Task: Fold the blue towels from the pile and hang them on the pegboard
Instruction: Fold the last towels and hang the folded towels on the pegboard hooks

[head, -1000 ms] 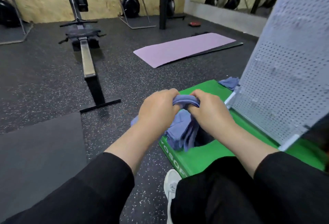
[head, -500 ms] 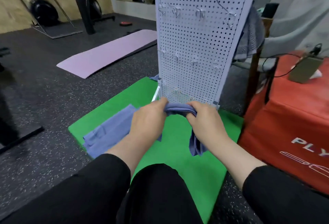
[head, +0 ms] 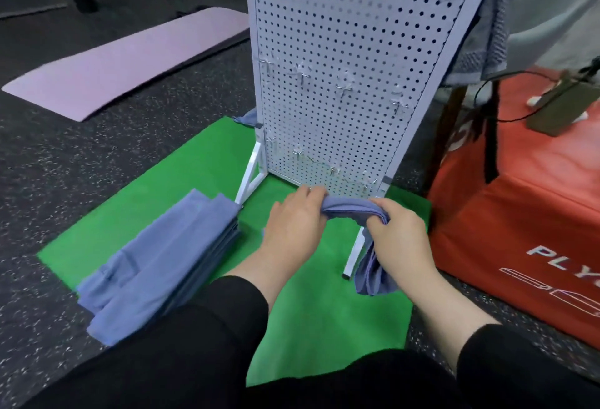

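On speckled black rubber floor [head: 81,155], a lilac foam mat [head: 123,64] lies left. Your stack of soft blue towels [head: 156,265] rests on green felt [head: 324,327]. Your left hand [head: 293,223] and right hand [head: 401,233] each pinch one bunched blue towel [head: 352,208] before the white perforated pegboard [head: 341,67].

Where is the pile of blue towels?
The pile of towels lies on the green mat, low and left in the head view, left of the pegboard and the left hand.

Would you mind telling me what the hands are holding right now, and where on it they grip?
Both hands hold one blue towel: left hand and right hand grip its bunched top edge.
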`<state>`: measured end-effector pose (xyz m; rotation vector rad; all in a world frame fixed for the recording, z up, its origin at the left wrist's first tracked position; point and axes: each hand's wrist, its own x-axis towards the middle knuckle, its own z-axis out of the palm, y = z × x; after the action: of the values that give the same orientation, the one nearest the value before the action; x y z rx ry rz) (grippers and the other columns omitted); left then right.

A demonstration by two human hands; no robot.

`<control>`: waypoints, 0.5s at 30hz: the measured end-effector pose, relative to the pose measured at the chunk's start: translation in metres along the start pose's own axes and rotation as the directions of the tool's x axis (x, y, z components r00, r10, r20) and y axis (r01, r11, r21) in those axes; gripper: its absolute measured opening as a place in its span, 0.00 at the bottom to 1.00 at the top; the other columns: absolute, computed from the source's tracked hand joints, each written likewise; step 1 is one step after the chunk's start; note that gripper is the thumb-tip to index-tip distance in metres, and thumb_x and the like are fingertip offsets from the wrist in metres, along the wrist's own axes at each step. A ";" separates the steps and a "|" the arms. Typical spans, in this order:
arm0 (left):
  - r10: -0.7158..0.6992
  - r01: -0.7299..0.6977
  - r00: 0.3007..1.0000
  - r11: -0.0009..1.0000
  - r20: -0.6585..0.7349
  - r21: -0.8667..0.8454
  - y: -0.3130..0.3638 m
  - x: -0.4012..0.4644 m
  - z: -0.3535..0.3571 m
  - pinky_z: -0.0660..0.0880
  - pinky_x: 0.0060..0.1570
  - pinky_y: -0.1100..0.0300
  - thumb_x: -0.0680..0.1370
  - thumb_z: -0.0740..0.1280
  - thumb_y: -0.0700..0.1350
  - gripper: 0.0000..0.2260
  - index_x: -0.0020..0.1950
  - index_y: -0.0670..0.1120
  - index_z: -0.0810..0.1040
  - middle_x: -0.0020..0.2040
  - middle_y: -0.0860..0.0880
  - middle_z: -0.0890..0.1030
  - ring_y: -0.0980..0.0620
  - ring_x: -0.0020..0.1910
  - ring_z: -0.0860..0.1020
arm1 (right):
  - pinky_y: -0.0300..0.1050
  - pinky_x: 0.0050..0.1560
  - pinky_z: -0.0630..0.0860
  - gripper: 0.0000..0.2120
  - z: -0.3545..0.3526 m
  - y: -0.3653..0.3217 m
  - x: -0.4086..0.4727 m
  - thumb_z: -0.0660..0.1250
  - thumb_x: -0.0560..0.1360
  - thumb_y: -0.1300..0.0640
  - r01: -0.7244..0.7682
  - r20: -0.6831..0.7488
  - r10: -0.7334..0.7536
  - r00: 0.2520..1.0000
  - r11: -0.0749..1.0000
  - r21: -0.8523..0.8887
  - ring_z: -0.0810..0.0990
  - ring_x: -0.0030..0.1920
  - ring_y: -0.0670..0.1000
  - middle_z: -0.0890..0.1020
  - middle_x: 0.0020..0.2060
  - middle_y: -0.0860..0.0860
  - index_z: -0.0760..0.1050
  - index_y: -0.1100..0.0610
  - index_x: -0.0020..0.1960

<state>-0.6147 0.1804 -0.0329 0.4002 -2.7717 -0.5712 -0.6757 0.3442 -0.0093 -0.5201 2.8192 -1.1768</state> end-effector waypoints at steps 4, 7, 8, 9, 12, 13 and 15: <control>-0.054 0.052 0.998 0.990 -0.012 -0.133 -0.020 0.030 0.020 0.71 0.48 0.51 0.79 0.67 0.45 0.09 0.59 0.49 0.76 0.52 0.49 0.77 0.44 0.50 0.76 | 0.45 0.48 0.73 0.16 0.020 0.007 0.025 0.64 0.76 0.62 -0.060 -0.045 0.060 0.997 0.998 0.018 0.80 0.47 0.53 0.85 0.46 0.50 0.82 0.52 0.59; -0.118 0.105 0.992 0.973 -0.052 -0.205 -0.025 0.052 0.030 0.71 0.44 0.51 0.79 0.66 0.45 0.06 0.55 0.49 0.77 0.49 0.49 0.79 0.44 0.47 0.77 | 0.44 0.51 0.74 0.17 0.028 0.007 0.044 0.64 0.77 0.63 -0.080 -0.104 0.085 0.991 0.996 0.045 0.80 0.48 0.52 0.85 0.48 0.49 0.82 0.52 0.62; -0.148 0.131 0.987 0.967 -0.064 -0.218 -0.025 0.058 0.033 0.70 0.41 0.52 0.79 0.66 0.46 0.06 0.55 0.49 0.77 0.48 0.50 0.79 0.45 0.46 0.76 | 0.44 0.52 0.74 0.17 0.030 0.007 0.051 0.64 0.77 0.63 -0.086 -0.122 0.091 0.988 0.995 0.052 0.80 0.50 0.51 0.84 0.49 0.48 0.81 0.52 0.62; -0.189 0.167 0.979 0.957 -0.074 -0.238 -0.025 0.065 0.036 0.68 0.38 0.54 0.79 0.65 0.47 0.05 0.54 0.49 0.76 0.47 0.51 0.79 0.46 0.43 0.75 | 0.45 0.54 0.74 0.17 0.032 0.006 0.058 0.63 0.77 0.62 -0.087 -0.141 0.094 0.986 0.995 0.056 0.80 0.51 0.52 0.84 0.51 0.48 0.81 0.53 0.63; -0.321 0.286 0.943 0.914 -0.085 -0.288 -0.027 0.087 0.049 0.63 0.31 0.55 0.79 0.64 0.49 0.04 0.49 0.50 0.75 0.40 0.51 0.79 0.46 0.38 0.76 | 0.46 0.60 0.74 0.19 0.040 0.006 0.082 0.63 0.78 0.62 -0.076 -0.176 0.083 0.981 0.996 0.049 0.80 0.57 0.52 0.84 0.57 0.50 0.80 0.54 0.67; -0.358 0.321 0.930 0.901 -0.080 -0.293 -0.028 0.093 0.054 0.63 0.31 0.55 0.80 0.64 0.50 0.05 0.48 0.50 0.75 0.39 0.51 0.79 0.45 0.38 0.76 | 0.46 0.62 0.73 0.19 0.044 0.007 0.090 0.63 0.78 0.62 -0.067 -0.185 0.072 0.980 0.997 0.032 0.79 0.58 0.53 0.84 0.58 0.51 0.79 0.54 0.67; -0.406 0.373 0.912 0.880 -0.060 -0.295 -0.030 0.105 0.066 0.66 0.34 0.54 0.80 0.63 0.50 0.06 0.48 0.49 0.75 0.40 0.49 0.79 0.43 0.39 0.76 | 0.49 0.65 0.73 0.19 0.052 0.011 0.101 0.63 0.78 0.63 -0.043 -0.201 0.040 0.979 0.999 -0.011 0.79 0.60 0.55 0.83 0.59 0.52 0.79 0.56 0.68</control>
<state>-0.7268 0.1425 -0.0804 0.9060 -2.4518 -0.9801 -0.7658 0.2837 -0.0447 -0.3601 2.9914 -1.2683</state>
